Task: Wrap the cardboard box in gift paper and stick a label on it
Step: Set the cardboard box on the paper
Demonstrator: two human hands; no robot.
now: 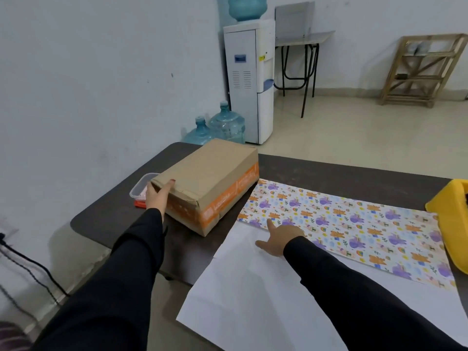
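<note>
A brown cardboard box point(210, 181) with orange tape lies on the dark table point(329, 171), left of the gift paper. My left hand point(158, 196) grips the box's near left corner, fingers curled over its top edge. The gift paper point(354, 221) lies flat, its far part showing a cartoon animal print and its near part point(253, 287) showing the plain white underside. My right hand point(278, 239) rests flat on the paper where print meets white, fingers spread, holding nothing.
A clear plastic container point(140, 187) and a red item point(139, 204) sit behind the box's left end. A yellow bin point(450, 214) stands at the table's right edge. Beyond the table are a water dispenser point(249, 79), spare bottles point(217, 127) and a wooden rack point(423, 69).
</note>
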